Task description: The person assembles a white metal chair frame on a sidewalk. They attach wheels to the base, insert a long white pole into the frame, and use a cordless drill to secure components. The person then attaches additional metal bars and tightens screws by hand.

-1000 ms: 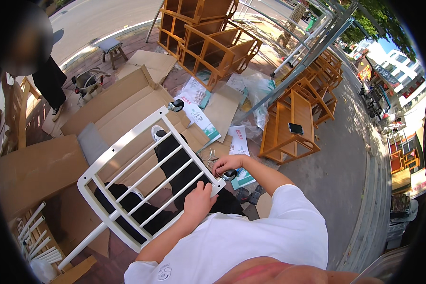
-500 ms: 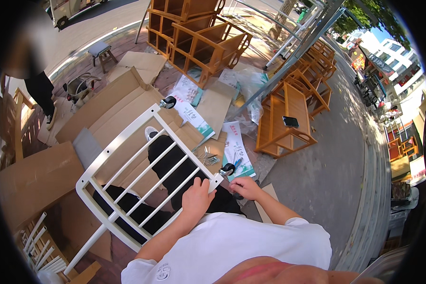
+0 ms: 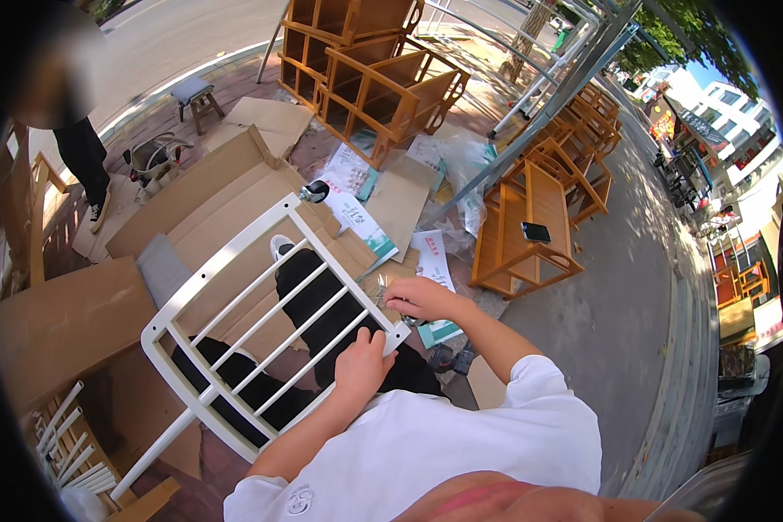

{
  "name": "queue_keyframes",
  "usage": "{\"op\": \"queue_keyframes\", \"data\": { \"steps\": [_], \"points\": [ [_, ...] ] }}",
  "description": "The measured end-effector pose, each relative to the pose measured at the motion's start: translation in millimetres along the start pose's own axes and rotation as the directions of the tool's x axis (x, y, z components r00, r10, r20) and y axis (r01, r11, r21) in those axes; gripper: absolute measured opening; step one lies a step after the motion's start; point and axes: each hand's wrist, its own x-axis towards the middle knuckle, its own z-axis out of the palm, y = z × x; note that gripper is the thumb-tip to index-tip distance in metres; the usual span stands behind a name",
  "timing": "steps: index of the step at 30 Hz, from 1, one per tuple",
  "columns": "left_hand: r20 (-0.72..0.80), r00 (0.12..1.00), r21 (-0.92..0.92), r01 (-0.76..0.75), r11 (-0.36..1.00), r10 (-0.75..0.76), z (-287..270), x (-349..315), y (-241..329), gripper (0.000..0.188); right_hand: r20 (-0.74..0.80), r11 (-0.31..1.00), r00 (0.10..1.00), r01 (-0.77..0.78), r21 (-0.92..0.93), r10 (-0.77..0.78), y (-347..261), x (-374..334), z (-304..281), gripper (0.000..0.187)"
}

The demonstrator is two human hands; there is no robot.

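A white slatted frame (image 3: 171,300) with round bars lies tilted across my black-trousered legs. Its near right corner is gripped by my left hand (image 3: 363,361), fingers curled over the edge. Just beyond that corner is my right hand (image 3: 418,298), its fingers drawn together and bent down; what they hold, if anything, is hidden. This hand covers the place of the near caster, and only a bit of metal shows below it. Several loose screws (image 3: 381,284) lie on cardboard by my right fingertips. A black caster wheel (image 3: 315,191) sits at the frame's far corner.
Flattened cardboard (image 3: 191,209) and printed sheets (image 3: 357,217) spread ahead. Brown wooden shelf units (image 3: 383,87) stand at the back. A wooden cart (image 3: 531,226) at right bears a phone (image 3: 535,232). White tubes (image 3: 83,461) lie lower left. A person in black trousers (image 3: 80,161) stands far left.
My right hand has moved forward and slightly left, from below the near caster to over it, beside the screws. The left hand keeps its place on the frame.
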Motion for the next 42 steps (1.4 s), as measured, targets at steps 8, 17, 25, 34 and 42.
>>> {"op": "queue_keyframes", "data": {
  "steps": [8, 17, 25, 34, 42],
  "points": [
    [0.038, 0.999, -0.043, 0.031, 0.999, -0.029, -6, -2, 3, 0.036, 0.657, 0.659, 0.754, -0.499, 0.563, 0.010, 83, 30, 23, 0.020],
    [0.048, 0.998, -0.012, 0.032, 0.999, -0.032, -2, 0, -3, 0.036, 0.448, 0.530, 0.840, -0.541, 0.653, 0.306, 82, -83, 72, 0.022],
    [0.012, 1.000, -0.044, 0.003, 0.999, -0.003, 0, -1, -2, 0.037, -0.094, 0.702, 0.769, -0.518, 0.488, 0.633, -23, -118, 67, 0.014],
    [-0.010, 0.999, -0.058, 0.032, 0.998, -0.032, -2, 4, -2, 0.036, -0.233, 0.974, 0.972, -0.088, -0.207, 0.039, -30, -48, 6, 0.013],
    [0.011, 1.000, -0.020, -0.004, 1.000, 0.004, 1, -2, -7, 0.039, 0.455, 0.776, 0.867, -0.426, 0.465, 0.203, 55, 22, 12, 0.016]
  ]
}}
